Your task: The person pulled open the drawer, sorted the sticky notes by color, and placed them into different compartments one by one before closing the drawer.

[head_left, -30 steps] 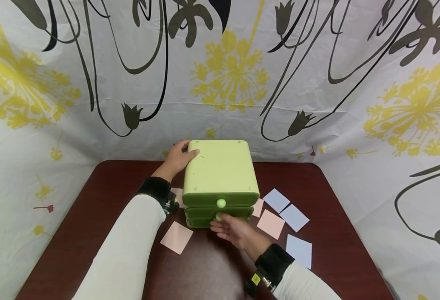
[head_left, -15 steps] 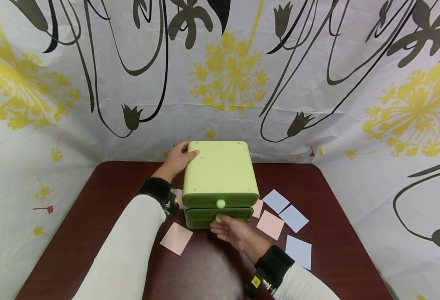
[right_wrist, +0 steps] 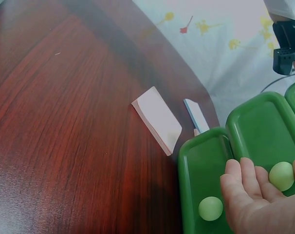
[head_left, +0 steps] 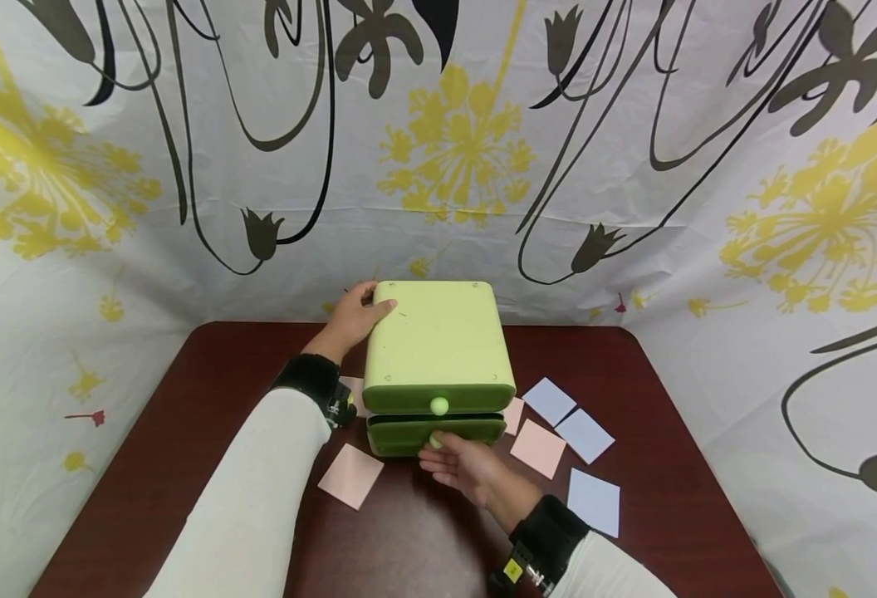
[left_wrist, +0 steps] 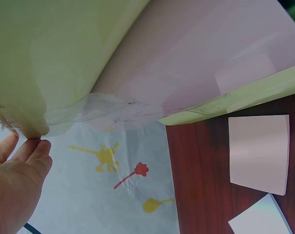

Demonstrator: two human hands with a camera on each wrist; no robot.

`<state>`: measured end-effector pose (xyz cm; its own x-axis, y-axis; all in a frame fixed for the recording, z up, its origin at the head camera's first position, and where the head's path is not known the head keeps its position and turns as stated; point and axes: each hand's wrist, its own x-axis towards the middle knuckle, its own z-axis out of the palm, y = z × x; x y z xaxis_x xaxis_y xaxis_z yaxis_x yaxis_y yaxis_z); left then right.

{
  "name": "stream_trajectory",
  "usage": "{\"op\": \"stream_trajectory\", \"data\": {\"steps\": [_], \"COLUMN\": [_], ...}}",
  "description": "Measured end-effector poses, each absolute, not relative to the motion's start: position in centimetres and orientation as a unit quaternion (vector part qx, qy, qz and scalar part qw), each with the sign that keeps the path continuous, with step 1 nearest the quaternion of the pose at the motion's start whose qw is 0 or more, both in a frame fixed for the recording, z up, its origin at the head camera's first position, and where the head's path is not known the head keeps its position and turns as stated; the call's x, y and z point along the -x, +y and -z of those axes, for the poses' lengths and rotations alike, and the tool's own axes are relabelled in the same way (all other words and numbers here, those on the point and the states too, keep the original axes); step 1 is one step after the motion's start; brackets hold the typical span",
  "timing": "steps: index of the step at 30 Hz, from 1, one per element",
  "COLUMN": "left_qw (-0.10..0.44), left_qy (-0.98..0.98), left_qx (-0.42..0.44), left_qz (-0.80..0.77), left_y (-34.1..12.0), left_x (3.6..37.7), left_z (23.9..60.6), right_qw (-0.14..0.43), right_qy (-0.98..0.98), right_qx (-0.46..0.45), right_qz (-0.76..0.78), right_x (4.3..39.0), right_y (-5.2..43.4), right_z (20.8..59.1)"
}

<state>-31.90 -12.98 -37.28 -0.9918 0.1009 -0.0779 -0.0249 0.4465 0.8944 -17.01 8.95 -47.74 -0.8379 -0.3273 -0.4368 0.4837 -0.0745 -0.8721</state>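
Note:
A small light-green drawer chest [head_left: 438,332] with darker green drawer fronts and round knobs stands at the middle of the table. My left hand [head_left: 350,319] grips its far left corner, thumb on the top and fingers over the edge; in the left wrist view my left hand's fingertips [left_wrist: 40,144] touch the chest. At the front, my right hand [head_left: 468,467] pinches the middle drawer's knob [right_wrist: 282,176] between thumb and fingers. That middle drawer [head_left: 401,435] juts out a little, with a dark gap above it. Below it is the bottom drawer's knob [right_wrist: 211,208].
Flat pink squares lie around the chest, one pink square [head_left: 351,476] at front left and another pink square [head_left: 538,448] on the right. Several blue squares [head_left: 594,502] lie further right. A printed cloth [head_left: 453,241] hangs behind the brown table [head_left: 244,490].
The middle drawer has come slightly forward, opening a dark gap under the top drawer and covering the bottom drawer's front in the head view. Both hands keep their holds.

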Motion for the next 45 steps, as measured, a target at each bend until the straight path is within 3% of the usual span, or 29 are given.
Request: {"op": "stream_trajectory", "data": {"steps": [45], "left_qw": [0.058], "left_qy": [0.849], "left_qx": [-0.024], "left_qz": [-0.524], "left_y": [-13.0], "left_x": [31.7], "left_z": [37.2], "right_qw": [0.306], "right_qy": [0.622], "right_qx": [-0.056], "right_qz": [0.719], "right_x": [13.4], "right_y": [9.7], "right_z": [46.6]}}
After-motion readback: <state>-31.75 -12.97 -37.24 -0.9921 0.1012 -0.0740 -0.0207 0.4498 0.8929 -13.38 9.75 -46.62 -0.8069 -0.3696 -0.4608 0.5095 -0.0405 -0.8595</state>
